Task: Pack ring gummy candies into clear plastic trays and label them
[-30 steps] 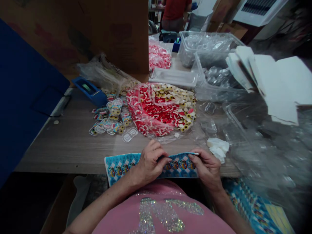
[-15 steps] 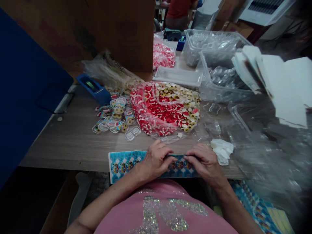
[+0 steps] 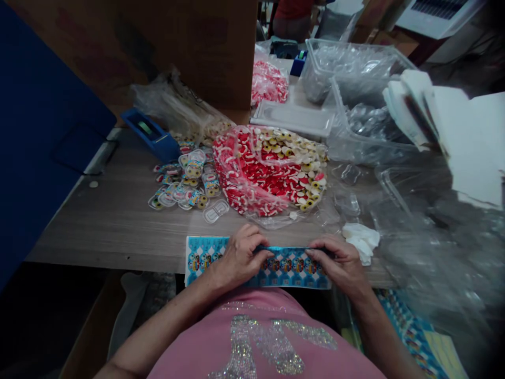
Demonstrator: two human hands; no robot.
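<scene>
A blue printed sheet (image 3: 290, 271) with rows of small colourful figures lies at the table's front edge, close to my body. My left hand (image 3: 245, 255) pinches its far edge near the middle, fingers closed. Toward the sheet's right end, my right hand (image 3: 337, 258) grips the same edge between thumb and fingers. Between the two hands the far edge looks raised or folded. Beyond my hands sits an open clear bag (image 3: 272, 173) of red-and-white and yellow-eyed pieces. Left of it is a pile of small clear packs (image 3: 189, 181) with printed inserts, beside a lone clear blister (image 3: 215, 211).
A blue tape dispenser (image 3: 152, 137) stands at the back left by a cardboard box (image 3: 189, 58). Clear plastic bins (image 3: 371, 142) and white cards (image 3: 469, 137) are at the right. Crumpled white tissue (image 3: 362, 241) lies beside my right hand. A person in red (image 3: 292, 18) is in the background.
The sheet's left end has shifted right and its right part now shows more of the print. My hands have moved slightly apart along the edge, both still gripping.
</scene>
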